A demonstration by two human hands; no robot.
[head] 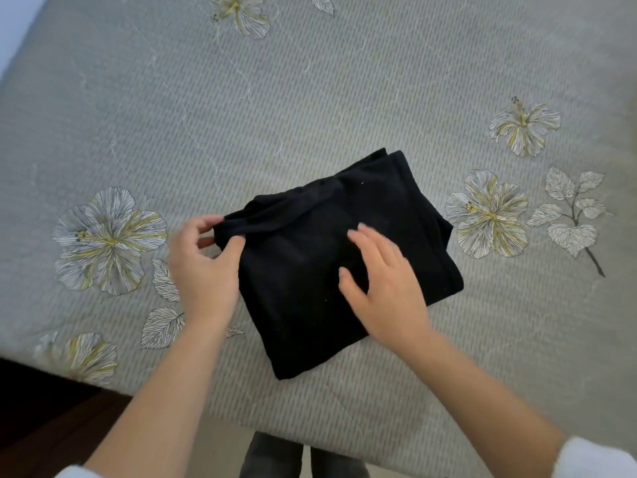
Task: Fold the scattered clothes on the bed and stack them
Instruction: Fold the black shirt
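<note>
A black garment (310, 270) lies folded into a rough rectangle in the middle of the bed (310, 98), tilted with one corner toward me. My left hand (203, 267) pinches the garment's upper left corner between thumb and curled fingers. My right hand (382, 281) lies flat on top of the fold, fingers straight and spread, pressing on the cloth. No other clothes show in this view.
The bed carries a grey quilted cover printed with pale flowers (489, 212) and leaves. Its near edge runs across the bottom, with dark floor (41, 408) at the lower left. My legs (293, 457) stand against the bed's front.
</note>
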